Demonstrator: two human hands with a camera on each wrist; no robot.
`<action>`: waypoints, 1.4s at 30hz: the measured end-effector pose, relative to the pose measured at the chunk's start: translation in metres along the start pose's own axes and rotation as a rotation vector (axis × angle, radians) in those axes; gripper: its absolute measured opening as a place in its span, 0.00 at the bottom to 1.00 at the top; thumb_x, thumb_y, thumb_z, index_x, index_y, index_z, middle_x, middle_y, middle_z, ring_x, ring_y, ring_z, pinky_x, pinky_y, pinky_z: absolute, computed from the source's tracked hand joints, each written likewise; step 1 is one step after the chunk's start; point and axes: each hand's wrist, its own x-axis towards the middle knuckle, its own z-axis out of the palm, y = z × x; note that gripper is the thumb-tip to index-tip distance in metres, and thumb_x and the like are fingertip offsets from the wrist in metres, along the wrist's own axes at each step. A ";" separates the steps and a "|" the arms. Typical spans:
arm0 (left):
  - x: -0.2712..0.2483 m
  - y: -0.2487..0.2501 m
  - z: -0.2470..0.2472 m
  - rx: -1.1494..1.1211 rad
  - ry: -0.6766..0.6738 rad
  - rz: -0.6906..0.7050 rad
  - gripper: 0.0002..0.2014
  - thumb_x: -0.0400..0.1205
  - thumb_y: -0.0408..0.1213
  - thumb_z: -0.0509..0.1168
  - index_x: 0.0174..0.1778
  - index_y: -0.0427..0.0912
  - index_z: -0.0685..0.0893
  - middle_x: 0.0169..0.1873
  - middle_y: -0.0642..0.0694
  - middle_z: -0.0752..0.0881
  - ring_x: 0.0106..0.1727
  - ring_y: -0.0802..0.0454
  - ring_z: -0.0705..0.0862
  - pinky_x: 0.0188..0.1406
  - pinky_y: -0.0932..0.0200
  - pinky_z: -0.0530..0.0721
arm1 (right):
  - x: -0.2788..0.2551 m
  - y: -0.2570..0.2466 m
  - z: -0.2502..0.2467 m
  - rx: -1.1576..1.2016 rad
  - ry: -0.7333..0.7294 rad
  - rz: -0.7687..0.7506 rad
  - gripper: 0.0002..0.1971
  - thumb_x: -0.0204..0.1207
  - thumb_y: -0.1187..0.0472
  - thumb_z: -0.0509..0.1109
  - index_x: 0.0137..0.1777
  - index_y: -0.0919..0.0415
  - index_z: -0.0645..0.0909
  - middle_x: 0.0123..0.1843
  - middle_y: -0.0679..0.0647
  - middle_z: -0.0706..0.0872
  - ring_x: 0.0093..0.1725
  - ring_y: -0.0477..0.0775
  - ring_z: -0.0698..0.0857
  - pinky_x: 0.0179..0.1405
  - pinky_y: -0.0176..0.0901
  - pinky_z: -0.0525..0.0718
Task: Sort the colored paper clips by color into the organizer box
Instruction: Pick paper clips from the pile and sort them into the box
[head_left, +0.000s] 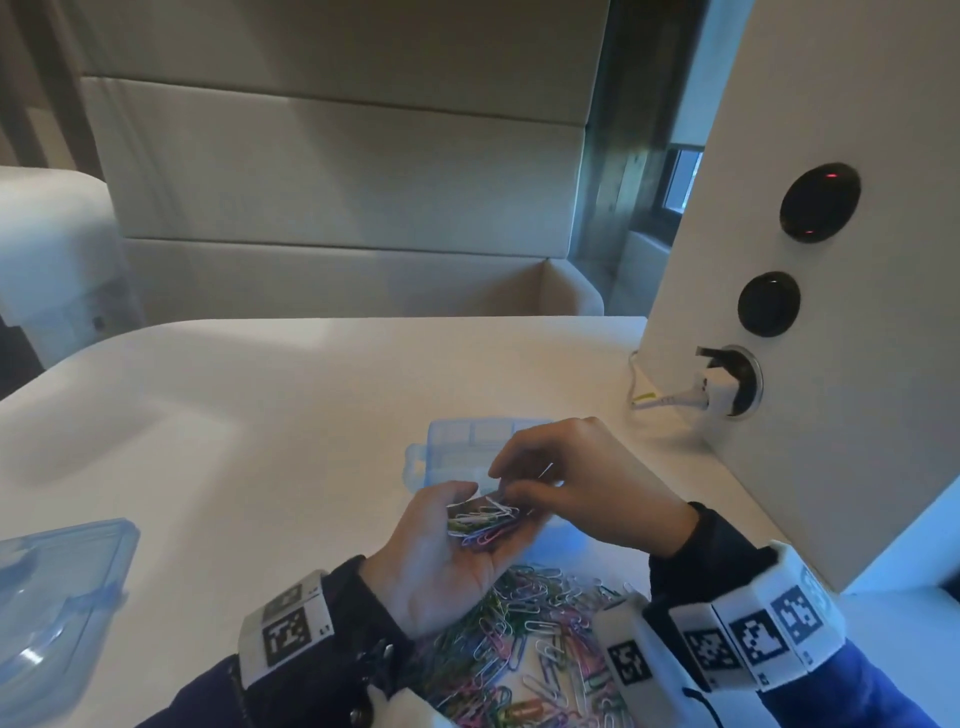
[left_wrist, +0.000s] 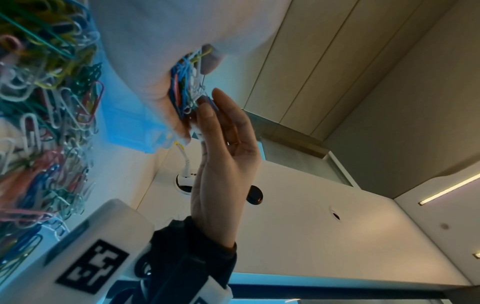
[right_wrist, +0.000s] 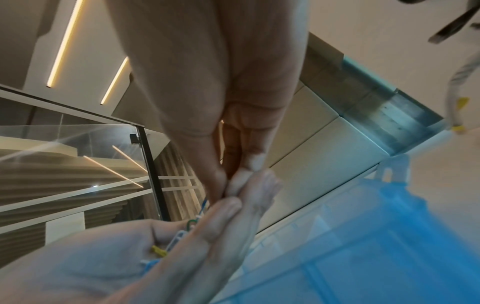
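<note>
Dozens of light, slippery, tangle-prone paper clips (head_left: 480, 522) are cupped in the left hand (head_left: 447, 561) just near the organizer box (head_left: 457, 447), one being pinched by the right hand (head_left: 582, 483), best at its loop.

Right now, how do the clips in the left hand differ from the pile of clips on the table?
The handful of clips is small, cupped in the left hand above the table, with the right hand picking at it. The pile of clips is far larger, spread loose on the table, untouched. Both are mixed colours, unsorted.
</note>
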 end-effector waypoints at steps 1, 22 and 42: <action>0.000 0.001 0.002 0.001 0.003 0.003 0.19 0.86 0.34 0.55 0.64 0.20 0.76 0.58 0.21 0.83 0.62 0.31 0.84 0.48 0.29 0.84 | 0.000 0.001 0.001 0.006 0.035 0.003 0.06 0.73 0.66 0.75 0.48 0.56 0.89 0.40 0.47 0.91 0.40 0.39 0.88 0.45 0.32 0.86; 0.010 0.013 0.019 0.064 -0.013 0.081 0.10 0.84 0.28 0.58 0.53 0.25 0.82 0.49 0.26 0.88 0.56 0.34 0.87 0.62 0.42 0.83 | 0.005 -0.001 -0.003 -0.037 0.210 -0.023 0.11 0.78 0.66 0.70 0.54 0.52 0.88 0.44 0.39 0.89 0.45 0.38 0.85 0.45 0.28 0.82; 0.022 0.011 0.024 0.178 0.055 0.136 0.13 0.86 0.29 0.54 0.54 0.25 0.82 0.51 0.32 0.88 0.53 0.41 0.88 0.62 0.45 0.83 | 0.006 -0.013 0.006 -0.223 0.177 0.108 0.07 0.73 0.46 0.73 0.48 0.45 0.87 0.40 0.39 0.84 0.40 0.40 0.81 0.43 0.43 0.85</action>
